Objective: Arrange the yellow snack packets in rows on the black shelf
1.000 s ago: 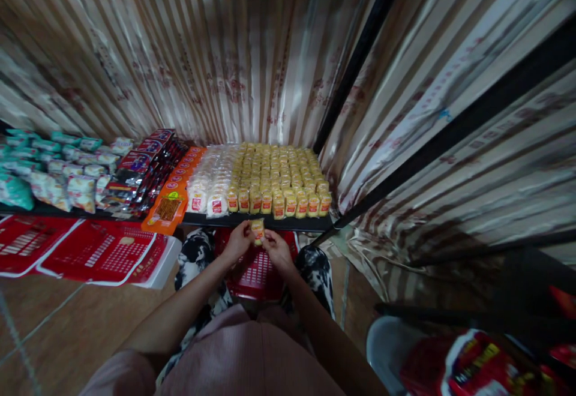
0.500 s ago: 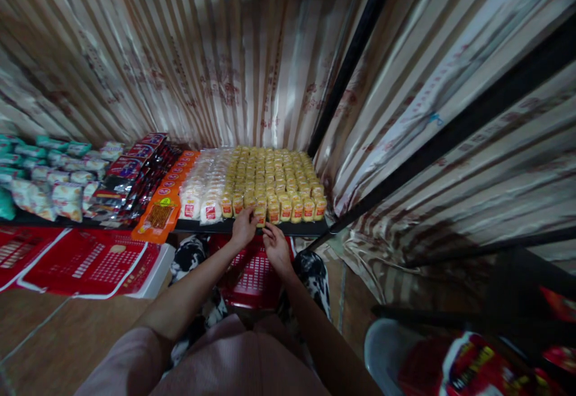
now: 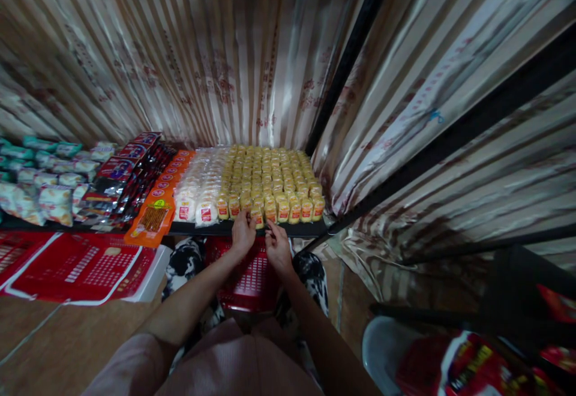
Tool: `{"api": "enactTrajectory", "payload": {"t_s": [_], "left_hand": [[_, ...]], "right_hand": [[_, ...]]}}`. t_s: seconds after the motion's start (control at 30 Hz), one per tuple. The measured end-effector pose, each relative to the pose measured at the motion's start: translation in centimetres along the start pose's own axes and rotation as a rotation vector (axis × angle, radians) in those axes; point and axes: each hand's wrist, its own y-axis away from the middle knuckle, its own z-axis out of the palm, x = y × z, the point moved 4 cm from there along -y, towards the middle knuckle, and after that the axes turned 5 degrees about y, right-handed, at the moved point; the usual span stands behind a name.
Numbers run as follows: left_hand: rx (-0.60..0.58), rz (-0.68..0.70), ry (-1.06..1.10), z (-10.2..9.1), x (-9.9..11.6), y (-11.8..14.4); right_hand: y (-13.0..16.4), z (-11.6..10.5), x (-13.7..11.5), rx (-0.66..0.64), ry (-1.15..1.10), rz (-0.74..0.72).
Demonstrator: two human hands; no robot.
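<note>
A small yellow snack packet (image 3: 257, 217) stands in the front row of many like packets (image 3: 270, 177) on a low black shelf (image 3: 297, 229). My left hand (image 3: 243, 232) rests at the shelf's front edge, its fingertips on the left side of that packet. Just right of it, my right hand (image 3: 277, 246) has its fingertips beside the same packet at the shelf edge. A red plastic basket (image 3: 252, 279) sits between my knees, below both hands.
White packets (image 3: 198, 195) lie left of the yellow ones, then orange packs (image 3: 155, 216), dark red packs (image 3: 121, 171) and green-white bags (image 3: 40, 174). Flat red baskets (image 3: 76, 264) lie on the floor at left. Striped foil covers the walls. A bin with red packaging (image 3: 454, 360) stands at lower right.
One second ago both hands held the yellow packet above the red basket. They have moved up and forward, and the packet now stands in the front row on the shelf.
</note>
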Motion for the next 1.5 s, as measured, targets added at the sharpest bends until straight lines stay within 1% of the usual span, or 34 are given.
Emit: {"api": "enactTrajectory", "payload": {"t_s": [0.1,0.17,0.33,0.43,0.6,0.7,0.9,0.97,1.07,1.13,1.3,1.5], "left_hand": [[0.017,0.041,0.011,0.4,0.0,0.2],[0.021,0.068,0.015,0.5,0.2,0.2],[0.023,0.08,0.042,0.6,0.7,0.3],[0.056,0.074,0.001,0.6,0.7,0.4],[0.042,0.074,0.077,1.0,0.6,0.6],[0.057,0.075,0.085,0.9,0.6,0.5],[0.085,0.013,0.065,0.8,0.3,-0.4],[0.077,0.002,0.068,1.0,0.1,-0.7],[0.041,0.02,0.072,1.3,0.1,-1.0],[0.03,0.046,0.049,1.3,0.2,-1.0],[0.044,0.095,-0.045,1.0,0.7,-1.0],[-0.005,0.117,-0.081,1.0,0.8,-0.7]], "right_hand": [[-0.5,-0.2,-0.3,0.008,0.143,-0.06],[-0.6,-0.3,-0.3,0.016,0.184,-0.075],[-0.5,-0.3,0.1,-0.009,0.118,-0.08],[-0.5,-0.3,0.1,-0.01,0.108,-0.085],[-0.7,-0.6,-0.4,0.019,0.1,-0.105],[-0.9,-0.7,-0.7,0.035,0.106,-0.125],[-1.3,-0.6,-0.7,0.021,0.117,-0.144],[-1.4,-0.5,-0.9,0.01,0.129,-0.154],[-1.5,-0.5,-1.1,0.001,0.15,-0.155],[-1.5,-0.5,-1.1,0.005,0.152,-0.143],[-1.7,-0.4,-1.0,0.008,0.148,-0.127],[-1.7,-0.3,-0.8,0.001,0.162,-0.143]]}}
